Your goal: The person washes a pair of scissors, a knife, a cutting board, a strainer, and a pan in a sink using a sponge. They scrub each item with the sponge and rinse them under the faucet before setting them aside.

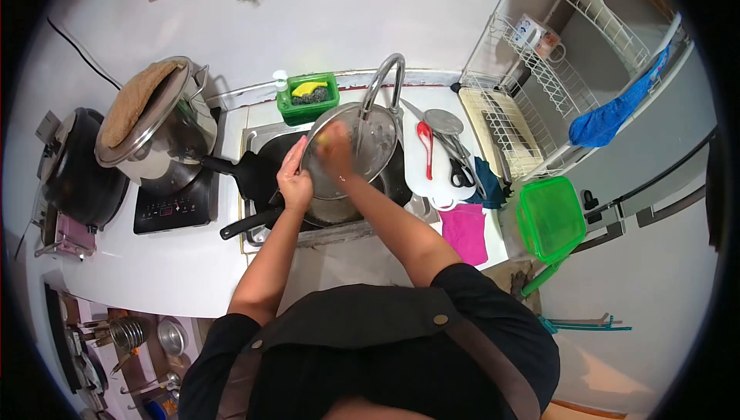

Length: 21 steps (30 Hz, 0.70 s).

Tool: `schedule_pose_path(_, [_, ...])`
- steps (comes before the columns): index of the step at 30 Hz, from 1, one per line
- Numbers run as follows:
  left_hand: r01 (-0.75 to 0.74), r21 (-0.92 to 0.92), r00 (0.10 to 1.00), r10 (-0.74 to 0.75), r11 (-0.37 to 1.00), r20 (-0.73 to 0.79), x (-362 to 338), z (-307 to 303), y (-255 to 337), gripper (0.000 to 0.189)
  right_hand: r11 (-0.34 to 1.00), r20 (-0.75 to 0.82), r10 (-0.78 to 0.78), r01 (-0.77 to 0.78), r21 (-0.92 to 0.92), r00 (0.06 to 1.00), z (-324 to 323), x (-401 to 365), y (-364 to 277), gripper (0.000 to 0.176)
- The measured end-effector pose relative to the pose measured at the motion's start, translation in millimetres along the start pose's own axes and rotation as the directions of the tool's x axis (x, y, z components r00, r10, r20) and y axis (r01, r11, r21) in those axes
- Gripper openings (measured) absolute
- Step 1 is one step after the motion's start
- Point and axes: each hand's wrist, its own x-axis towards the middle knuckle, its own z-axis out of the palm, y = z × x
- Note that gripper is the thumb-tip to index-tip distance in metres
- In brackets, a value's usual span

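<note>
My left hand (294,181) grips the near-left rim of a round, see-through pot lid (375,150) with a metal edge. The lid is tilted over the sink, beneath the curved faucet (378,80), and water seems to run onto it. Against the lid's surface lies my right hand (334,154), smeared by motion, with a small yellowish patch at its fingers that I cannot make out. Below the lid, the dark sink (266,138) holds black-handled pans (254,177), partly hidden by my hands and the lid.
A green caddy (324,111) with a yellow sponge (310,88) stands behind the sink. To the right are a white board (417,181), a red spoon (425,146), scissors (461,175) and a pink cloth (465,236). A large pot (179,138) sits on the induction cooker (176,210) at left.
</note>
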Motion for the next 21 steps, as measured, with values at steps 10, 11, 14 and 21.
schedule_pose_path(10, [-0.097,0.066,0.995,0.097,0.993,0.012,3.7,-23.8,0.6,0.062,0.781,0.569,-0.291,0.534,-0.323,0.769,-29.5,29.0,3.3,0.017])
schedule_pose_path(11, [-0.129,0.078,0.992,0.129,0.989,-0.001,2.3,-19.5,2.7,0.061,0.780,0.468,-0.395,0.558,-0.283,0.790,-27.5,30.7,0.9,0.015])
schedule_pose_path(14, [-0.191,0.171,0.981,0.196,0.967,-0.012,5.0,-17.6,12.3,0.059,0.887,0.513,-0.007,0.243,-0.394,0.858,-16.5,-19.8,34.7,0.009])
schedule_pose_path(21, [-0.296,0.320,0.953,0.303,0.900,0.030,-13.5,-23.1,3.1,0.048,0.846,0.319,-0.125,0.269,-0.460,0.939,-47.5,-2.6,15.8,0.011])
